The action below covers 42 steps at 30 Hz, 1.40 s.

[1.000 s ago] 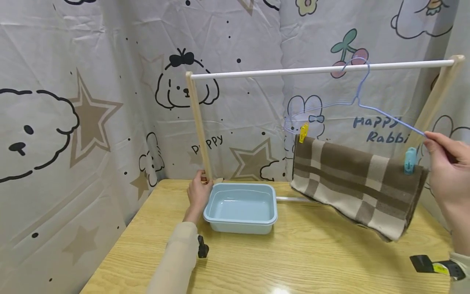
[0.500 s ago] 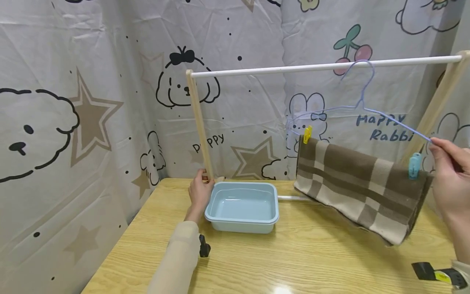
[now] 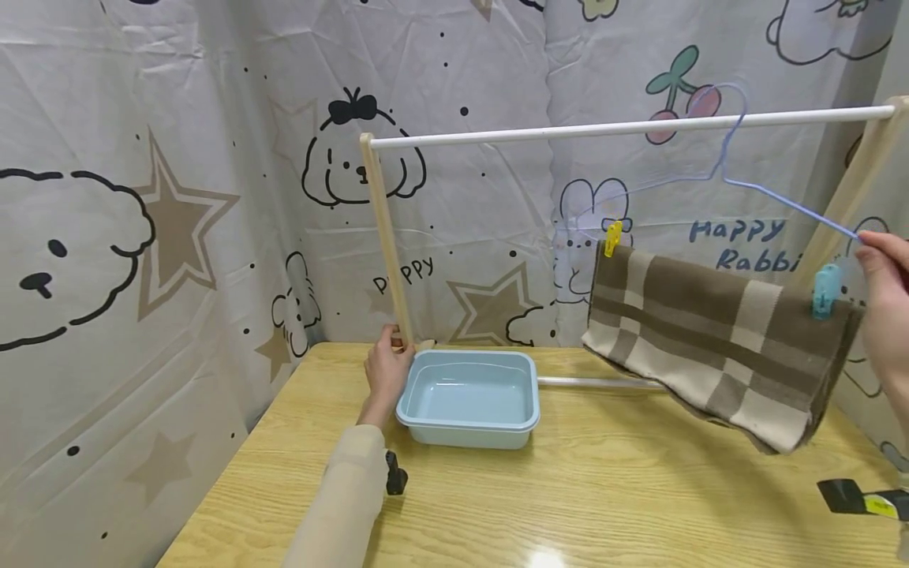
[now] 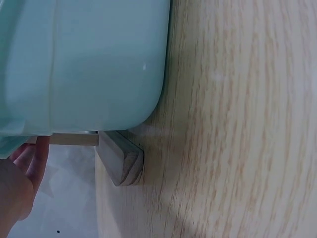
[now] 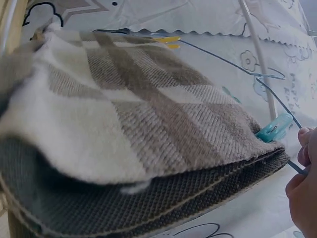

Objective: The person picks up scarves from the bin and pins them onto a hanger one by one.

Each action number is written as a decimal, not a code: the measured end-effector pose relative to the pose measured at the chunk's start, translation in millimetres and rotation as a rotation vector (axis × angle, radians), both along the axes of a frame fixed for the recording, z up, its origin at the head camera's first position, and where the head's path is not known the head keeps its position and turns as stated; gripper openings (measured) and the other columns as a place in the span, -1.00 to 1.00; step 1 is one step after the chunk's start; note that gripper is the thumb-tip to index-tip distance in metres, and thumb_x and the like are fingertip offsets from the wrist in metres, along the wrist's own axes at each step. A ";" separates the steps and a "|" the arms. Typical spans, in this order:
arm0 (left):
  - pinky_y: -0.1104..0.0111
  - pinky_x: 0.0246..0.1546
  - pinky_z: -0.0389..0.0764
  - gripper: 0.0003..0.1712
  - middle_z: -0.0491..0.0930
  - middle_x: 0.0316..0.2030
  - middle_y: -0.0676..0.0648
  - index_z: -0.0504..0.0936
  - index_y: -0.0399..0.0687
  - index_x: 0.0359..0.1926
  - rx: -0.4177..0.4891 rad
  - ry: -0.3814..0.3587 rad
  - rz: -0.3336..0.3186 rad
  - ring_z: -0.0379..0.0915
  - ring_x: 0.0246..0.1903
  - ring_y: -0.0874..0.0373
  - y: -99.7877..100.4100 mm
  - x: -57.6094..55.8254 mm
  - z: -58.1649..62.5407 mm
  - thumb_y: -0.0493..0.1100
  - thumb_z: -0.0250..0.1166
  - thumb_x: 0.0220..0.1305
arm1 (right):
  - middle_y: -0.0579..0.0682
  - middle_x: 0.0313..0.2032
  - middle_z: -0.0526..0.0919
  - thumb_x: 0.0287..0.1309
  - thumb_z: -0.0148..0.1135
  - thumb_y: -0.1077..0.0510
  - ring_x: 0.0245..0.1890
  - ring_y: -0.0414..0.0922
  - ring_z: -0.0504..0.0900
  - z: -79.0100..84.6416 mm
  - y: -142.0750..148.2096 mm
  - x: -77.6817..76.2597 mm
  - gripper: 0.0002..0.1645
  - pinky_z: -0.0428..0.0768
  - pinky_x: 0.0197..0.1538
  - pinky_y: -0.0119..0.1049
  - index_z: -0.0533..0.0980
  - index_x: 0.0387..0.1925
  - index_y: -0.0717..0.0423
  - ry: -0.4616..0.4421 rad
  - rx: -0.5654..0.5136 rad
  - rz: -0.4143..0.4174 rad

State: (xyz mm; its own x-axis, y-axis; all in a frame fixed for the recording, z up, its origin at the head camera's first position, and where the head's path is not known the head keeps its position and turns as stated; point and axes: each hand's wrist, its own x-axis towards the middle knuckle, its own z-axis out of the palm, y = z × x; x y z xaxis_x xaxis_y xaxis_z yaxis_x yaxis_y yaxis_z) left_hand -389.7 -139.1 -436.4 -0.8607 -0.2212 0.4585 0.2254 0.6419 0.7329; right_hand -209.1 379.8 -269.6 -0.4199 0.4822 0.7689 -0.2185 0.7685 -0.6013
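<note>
With my right hand [image 3: 888, 308] I pinch the right corner of a blue wire clothes hanger [image 3: 788, 207]. A brown and cream checked cloth [image 3: 710, 331] hangs folded from it, held by a yellow clothespin [image 3: 612, 239] and a blue clothespin [image 5: 275, 128]. The hook rises above the white top rail [image 3: 533, 136] of a drying rack; whether it passes over the rail I cannot tell. Low on the rack's left wooden post [image 3: 387, 244], my left hand [image 3: 387, 371] grips the wood, its fingers partly hidden behind the basin in the left wrist view.
A light blue plastic basin [image 3: 469, 438] stands on the wooden table [image 3: 454, 513], beside the left hand. Behind it runs the rack's lower bar [image 3: 596, 383]. The right wooden post [image 3: 855, 173] is partly behind the hanger. A printed curtain [image 3: 483, 229] surrounds the table.
The right hand first dipped slightly, then lifted the hanger and cloth up and to the right, so the hook now stands higher above the rail. The left hand has stayed on the post.
</note>
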 end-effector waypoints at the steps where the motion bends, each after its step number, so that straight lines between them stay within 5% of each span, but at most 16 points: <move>1: 0.07 -0.18 0.45 -0.67 0.73 -0.21 -0.14 0.56 -0.05 0.04 0.000 -0.006 -0.002 0.63 -0.23 -0.12 0.3 0.1 -0.4 -0.21 0.35 0.25 | -0.81 -0.30 0.24 0.51 -0.02 0.06 -0.34 -0.67 0.21 -3.0 0.1 0.1 -0.64 0.18 -0.21 -0.72 0.58 0.16 -0.01 -0.002 0.013 -0.014; 7: 0.08 -0.15 0.45 -0.67 0.72 -0.18 -0.14 0.55 -0.04 0.06 0.010 -0.040 -0.013 0.63 -0.19 -0.12 2.7 1.0 -0.6 -0.19 0.33 0.29 | -0.83 -0.37 0.28 0.46 0.08 0.09 -0.44 -0.64 0.21 -20.1 0.7 2.1 -0.64 0.16 -0.33 -0.78 0.64 0.06 0.21 0.032 0.045 -0.024; 14: 0.09 -0.16 0.45 -0.66 0.71 -0.18 -0.14 0.54 -0.04 0.08 0.012 -0.048 -0.010 0.62 -0.20 -0.10 1.6 1.5 -0.3 -0.19 0.33 0.30 | -0.76 -0.43 0.31 0.43 0.12 0.15 -0.51 -0.58 0.21 -30.2 5.3 1.3 -0.72 0.15 -0.41 -0.74 0.62 0.07 -0.09 0.018 -0.001 0.000; 19: 0.08 -0.16 0.45 -0.66 0.71 -0.19 -0.14 0.55 -0.03 0.07 0.014 -0.045 -0.007 0.61 -0.22 -0.10 2.6 -0.1 -1.5 -0.19 0.33 0.29 | -0.68 -0.47 0.31 0.41 0.12 0.19 -0.58 -0.53 0.18 -32.0 5.9 2.2 -0.70 0.10 -0.52 -0.69 0.62 0.08 -0.04 0.024 0.012 0.034; 24: 0.08 -0.17 0.46 -0.64 0.72 -0.19 -0.13 0.55 -0.04 0.07 -0.013 -0.046 -0.027 0.63 -0.22 -0.10 1.1 -2.6 -3.1 -0.19 0.35 0.27 | -0.60 -0.40 0.26 0.39 0.11 0.24 -0.51 -0.50 0.16 -36.2 3.9 5.8 -0.68 0.11 -0.46 -0.68 0.61 0.09 0.20 0.022 0.042 0.031; 29: 0.08 -0.25 0.49 -0.63 0.73 -0.20 -0.14 0.56 -0.06 0.06 -0.024 -0.047 -0.040 0.64 -0.26 -0.12 -4.5 -4.7 0.8 -0.21 0.39 0.24 | -0.52 -0.36 0.24 0.45 0.03 0.15 -0.47 -0.44 0.16 -43.0 4.0 10.3 -0.58 0.10 -0.48 -0.63 0.51 0.25 0.08 -0.072 0.048 0.024; 38: 0.13 -0.21 0.54 -0.54 0.70 -0.07 -0.16 0.51 -0.11 0.18 -0.061 -0.165 -0.102 0.62 -0.15 -0.10 -16.2 -2.5 11.9 -0.12 0.35 0.30 | -0.51 -0.33 0.22 0.47 -0.08 0.20 -0.49 -0.46 0.17 -53.7 5.8 12.1 -0.53 0.12 -0.51 -0.66 0.42 0.33 0.08 -0.113 0.016 0.023; 42: 0.30 -0.40 0.61 -0.53 0.66 -0.04 -0.17 0.47 -0.10 0.22 0.005 -0.190 -0.145 0.66 -0.24 -0.11 -21.5 4.0 13.6 -0.09 0.29 0.36 | -0.57 -0.23 0.17 0.45 -0.04 0.23 -0.32 -0.56 0.19 -56.3 3.9 13.5 -0.52 0.17 -0.39 -0.79 0.40 0.34 0.11 -0.128 -0.010 0.001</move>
